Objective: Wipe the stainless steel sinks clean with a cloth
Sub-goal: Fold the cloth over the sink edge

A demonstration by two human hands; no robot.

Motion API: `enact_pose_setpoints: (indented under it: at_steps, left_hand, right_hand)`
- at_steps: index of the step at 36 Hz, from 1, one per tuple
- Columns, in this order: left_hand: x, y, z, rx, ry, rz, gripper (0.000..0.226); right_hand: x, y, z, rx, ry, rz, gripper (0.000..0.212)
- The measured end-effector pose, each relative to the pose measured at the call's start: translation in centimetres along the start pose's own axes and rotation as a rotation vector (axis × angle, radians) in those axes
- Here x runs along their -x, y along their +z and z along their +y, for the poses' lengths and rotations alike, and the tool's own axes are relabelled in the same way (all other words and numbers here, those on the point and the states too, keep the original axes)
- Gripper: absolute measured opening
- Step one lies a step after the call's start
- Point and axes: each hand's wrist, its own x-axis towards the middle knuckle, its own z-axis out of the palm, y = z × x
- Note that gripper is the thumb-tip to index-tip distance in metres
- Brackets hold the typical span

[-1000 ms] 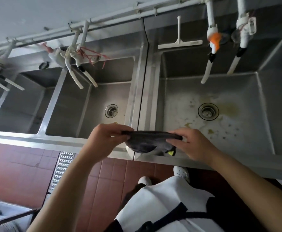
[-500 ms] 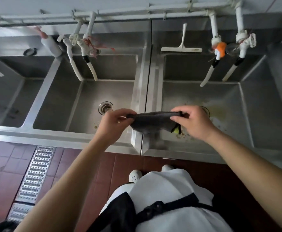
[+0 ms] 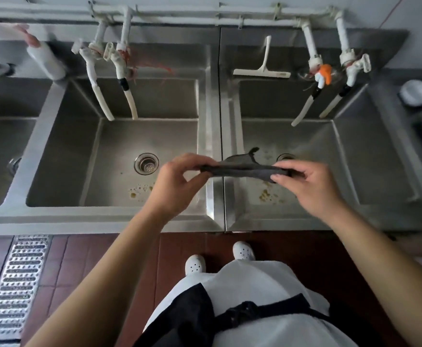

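Both hands are up over the sinks with the dark grey cloth (image 3: pixel 245 170) stretched flat between them. The left hand (image 3: pixel 177 186) pinches the cloth's left end between thumb and curled fingers, so that grip is grasping the cloth. The right hand (image 3: pixel 310 186) does the same on the right end, thumb underneath and fingers curled over the top. One loose corner of the cloth sticks up toward the back.

The cloth hangs in the air right above the divider where the two steel units meet, not touching any metal as far as I can tell.

The middle sink (image 3: pixel 119 151) has a round drain strainer (image 3: pixel 146 163) near its right side and some yellowish-brown spots (image 3: pixel 139 190) on the floor toward the front edge. The right sink (image 3: pixel 355 156) has similar spots (image 3: pixel 268 194) near its front-left corner, and its drain is mostly hidden behind the cloth and right hand. A third basin is partly visible at the left edge.

A white squeegee (image 3: pixel 263 68) lies on the back ledge of the right sink. White taps with hoses (image 3: pixel 114 78) dangle into the middle sink, and another pair (image 3: pixel 330 78), one with an orange bit, hangs over the right one.

Below the front edge there's red tile floor with a metal drain grate (image 3: pixel 14 284) at the left, plus white clogs (image 3: pixel 194 264) and a dark apron.
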Motion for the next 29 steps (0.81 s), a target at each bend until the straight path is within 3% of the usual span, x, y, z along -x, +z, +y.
enact_pose_setpoints:
  at_steps: [9,14,18,23,29]
  left_hand:
    - [0.1,-0.5,-4.5,0.192,-0.156,-0.137,0.024]
    - [-4.1,1.6,-9.1,0.065,-0.364,-0.194,0.031]
    - [-6.4,3.6,-11.8,-0.064,-0.449,-0.257,0.023]
    - [-7.1,4.4,-11.5,-0.128,-0.397,-0.113,0.026]
    - [-2.4,4.0,-11.0,-0.196,-0.230,-0.106,0.026]
  right_hand:
    - [0.7,1.1,-0.3,0.056,0.191,-0.159,0.030]
    - [-4.4,3.0,4.0,0.238,0.358,-0.271,0.017]
    - [-7.7,5.0,8.3,0.378,0.461,-0.240,0.029]
    - [-7.7,7.2,9.1,0.350,0.355,-0.002,0.022]
    - [-0.8,7.4,8.6,0.413,0.122,0.056,0.024]
